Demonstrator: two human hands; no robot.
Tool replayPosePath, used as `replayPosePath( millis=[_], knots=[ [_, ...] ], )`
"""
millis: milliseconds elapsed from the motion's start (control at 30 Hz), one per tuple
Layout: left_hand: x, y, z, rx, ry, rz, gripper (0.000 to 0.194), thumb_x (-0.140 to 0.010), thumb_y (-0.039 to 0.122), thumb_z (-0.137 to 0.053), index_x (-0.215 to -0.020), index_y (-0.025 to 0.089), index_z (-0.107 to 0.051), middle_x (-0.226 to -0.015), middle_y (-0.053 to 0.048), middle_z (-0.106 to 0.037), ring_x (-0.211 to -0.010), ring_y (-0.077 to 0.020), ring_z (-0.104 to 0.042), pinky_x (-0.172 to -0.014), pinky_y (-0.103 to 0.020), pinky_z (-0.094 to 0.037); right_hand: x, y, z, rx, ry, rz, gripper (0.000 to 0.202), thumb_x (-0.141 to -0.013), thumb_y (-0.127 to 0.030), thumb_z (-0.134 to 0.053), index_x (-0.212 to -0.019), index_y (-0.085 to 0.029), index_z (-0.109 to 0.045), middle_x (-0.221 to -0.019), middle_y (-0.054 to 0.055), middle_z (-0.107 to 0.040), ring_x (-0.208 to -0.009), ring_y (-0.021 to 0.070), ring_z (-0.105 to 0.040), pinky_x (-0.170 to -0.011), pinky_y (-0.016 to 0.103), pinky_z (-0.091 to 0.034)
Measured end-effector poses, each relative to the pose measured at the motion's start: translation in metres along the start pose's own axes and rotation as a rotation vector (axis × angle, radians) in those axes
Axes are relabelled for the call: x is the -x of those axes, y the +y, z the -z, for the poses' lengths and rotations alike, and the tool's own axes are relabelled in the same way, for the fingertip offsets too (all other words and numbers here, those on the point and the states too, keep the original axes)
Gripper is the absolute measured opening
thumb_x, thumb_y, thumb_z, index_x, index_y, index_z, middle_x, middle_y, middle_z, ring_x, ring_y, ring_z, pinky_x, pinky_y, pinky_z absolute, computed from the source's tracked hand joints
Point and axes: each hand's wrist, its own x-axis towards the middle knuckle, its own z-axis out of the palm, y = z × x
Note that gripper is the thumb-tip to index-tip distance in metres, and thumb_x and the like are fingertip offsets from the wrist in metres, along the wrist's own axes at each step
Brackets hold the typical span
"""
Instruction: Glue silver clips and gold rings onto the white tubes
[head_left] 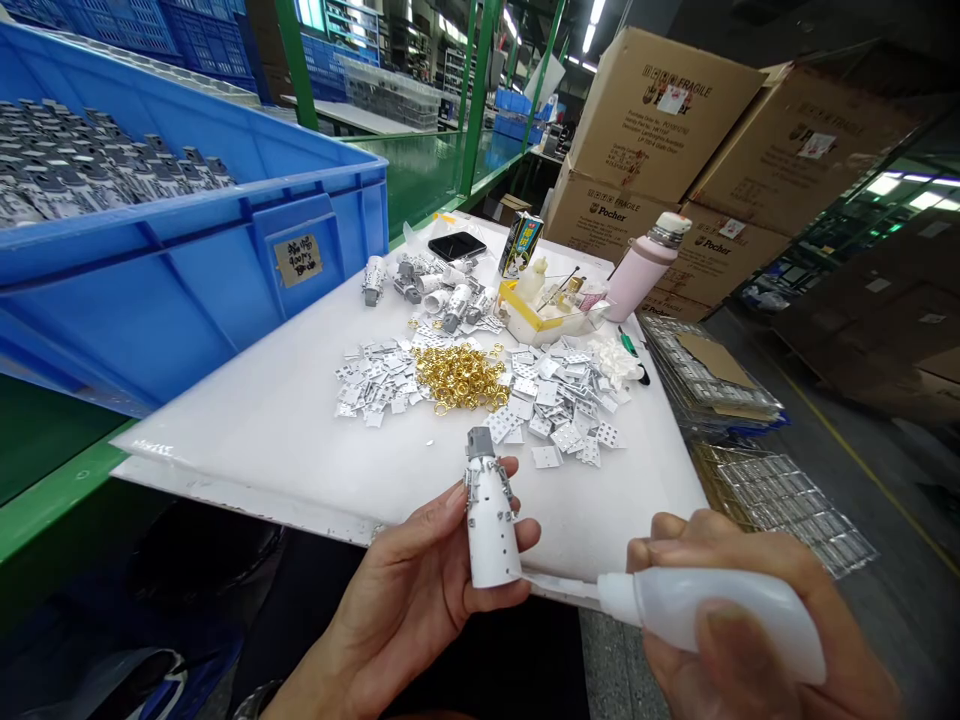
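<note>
Near the front edge of the white work surface, my left hand (420, 570) has its fingers wrapped round a white cylindrical part (491, 530) with a grey top and small grey fittings. My right hand (757, 620) grips a translucent squeeze bottle (727, 610), held sideways. The bottle's thin nozzle points left, its tip at the lower right edge of the white part; whether they touch is hard to tell. Beyond my hands lie a pile of gold rings (461, 378) and heaps of small white pieces (379, 375) on both sides.
At the left stands a blue crate (300, 225) full of grey-and-white parts. Behind the piles are more white cylindrical parts (457, 300), a phone (457, 245), a yellow-edged tray (532, 320) and a pink bottle (641, 270). Cardboard boxes (652, 120) are stacked at the back right.
</note>
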Motion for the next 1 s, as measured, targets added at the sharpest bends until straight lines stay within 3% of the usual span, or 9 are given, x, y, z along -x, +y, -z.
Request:
replayPosePath(
  millis=[200, 300, 433, 500, 567, 667, 767, 900, 1000],
  knots=[
    [0.001, -0.001, -0.001, -0.002, 0.012, 0.004, 0.031, -0.09, 0.017, -0.058, -0.118, 0.007, -0.066, -0.094, -0.015, -0.076, -0.091, -0.0297, -0.074, -0.065, -0.036, -0.065, -0.002, 0.003, 0.001, -0.012, -0.041, -0.013, 0.024, -0.081, -0.045, -0.07, -0.078, -0.02, -0.068, -0.07, 0.005, -0.064, -0.081, 0.0262, -0.063, -0.065, 0.036, -0.048],
    [0.0, 0.001, -0.002, -0.004, 0.016, -0.001, 0.032, -0.09, 0.017, -0.058, -0.12, 0.008, -0.065, -0.099, -0.015, -0.076, -0.093, -0.0298, -0.073, -0.067, -0.037, -0.065, -0.015, 0.008, -0.001, -0.214, -0.073, -0.056, 0.023, -0.079, -0.042, -0.07, -0.074, -0.02, -0.067, -0.07, 0.003, -0.06, -0.071, 0.0209, -0.062, -0.059, 0.032, -0.049],
    [0.001, 0.004, 0.001, 0.006, 0.004, -0.006, 0.033, -0.091, 0.017, -0.056, -0.122, 0.008, -0.063, -0.111, -0.016, -0.074, -0.095, -0.0301, -0.073, -0.069, -0.039, -0.065, -0.047, 0.037, 0.006, -0.598, -0.112, -0.403, 0.026, -0.085, -0.043, -0.062, -0.076, -0.019, -0.065, -0.061, -0.002, -0.044, -0.052, 0.0105, -0.048, -0.045, 0.022, -0.041],
    [0.003, 0.006, 0.003, 0.011, -0.005, -0.008, 0.033, -0.092, 0.017, -0.055, -0.122, 0.007, -0.063, -0.112, -0.015, -0.074, -0.095, -0.0307, -0.072, -0.07, -0.039, -0.065, -0.062, 0.062, 0.016, -0.632, -0.156, -0.572, 0.026, -0.084, -0.045, -0.061, -0.083, -0.018, -0.064, -0.059, -0.005, -0.039, -0.052, 0.0101, -0.046, -0.049, 0.024, -0.044],
    [0.005, 0.008, 0.006, -0.002, -0.017, -0.024, 0.034, -0.093, 0.016, -0.052, -0.124, 0.007, -0.061, -0.113, -0.015, -0.073, -0.098, -0.0312, -0.072, -0.072, -0.039, -0.065, -0.072, 0.09, 0.026, -0.408, -0.209, -0.562, 0.031, -0.08, -0.05, -0.063, -0.089, -0.019, -0.063, -0.072, 0.001, -0.055, -0.07, 0.0166, -0.059, -0.066, 0.035, -0.053],
    [0.009, 0.011, 0.01, -0.04, -0.054, -0.058, 0.037, -0.094, 0.014, -0.049, -0.13, 0.013, -0.058, -0.115, -0.015, -0.073, -0.102, -0.0319, -0.07, -0.074, -0.04, -0.063, -0.077, 0.125, 0.038, -0.043, -0.274, -0.434, 0.038, -0.075, -0.05, -0.07, -0.096, -0.02, -0.062, -0.093, 0.006, -0.066, -0.091, 0.0243, -0.063, -0.08, 0.04, -0.05],
    [0.011, 0.014, 0.012, -0.03, -0.13, -0.063, 0.037, -0.094, 0.017, -0.05, -0.13, 0.017, -0.059, -0.115, -0.014, -0.073, -0.102, -0.0316, -0.071, -0.074, -0.04, -0.063, -0.077, 0.145, 0.041, 0.161, -0.271, -0.351, 0.039, -0.07, -0.046, -0.078, -0.094, -0.019, -0.064, -0.09, 0.004, -0.067, -0.084, 0.0221, -0.06, -0.077, 0.036, -0.045],
    [0.016, 0.018, 0.012, 0.048, -0.273, -0.037, 0.037, -0.093, 0.022, -0.053, -0.13, 0.018, -0.059, -0.114, -0.012, -0.074, -0.099, -0.0293, -0.071, -0.071, -0.039, -0.063, -0.077, 0.152, 0.039, 0.397, -0.282, -0.26, 0.036, -0.066, -0.044, -0.081, -0.088, -0.018, -0.069, -0.072, 0.002, -0.063, -0.063, 0.0195, -0.052, -0.062, 0.034, -0.039],
    [0.021, 0.02, 0.014, 0.069, -0.337, -0.031, 0.039, -0.094, 0.023, -0.052, -0.131, 0.017, -0.059, -0.113, -0.011, -0.074, -0.098, -0.029, -0.071, -0.07, -0.039, -0.064, -0.074, 0.144, 0.039, 0.419, -0.207, -0.194, 0.05, -0.068, -0.044, -0.08, -0.109, -0.019, -0.066, -0.083, 0.003, -0.062, -0.067, 0.0202, -0.054, -0.063, 0.035, -0.041]
  ],
)
